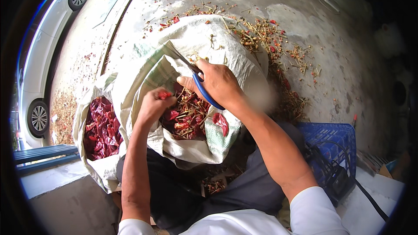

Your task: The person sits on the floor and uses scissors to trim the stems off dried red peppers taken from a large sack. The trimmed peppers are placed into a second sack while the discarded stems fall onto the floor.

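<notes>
While the left hand point(152, 105), left of centre, pinches a red chilli point(163, 95), the right hand point(217, 83), near centre, grips blue-handled scissors point(203, 90). The chilli, above a mid-frame woven sack point(223, 143), looks dried, light and brittle; a gentle fingertip hold on its firmer stem end should suit.

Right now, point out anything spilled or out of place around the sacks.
Dry stems lie strewn on the floor beyond and right of the larger sack, loose rather than contained; one red pepper rests on its edge instead of inside.
</notes>
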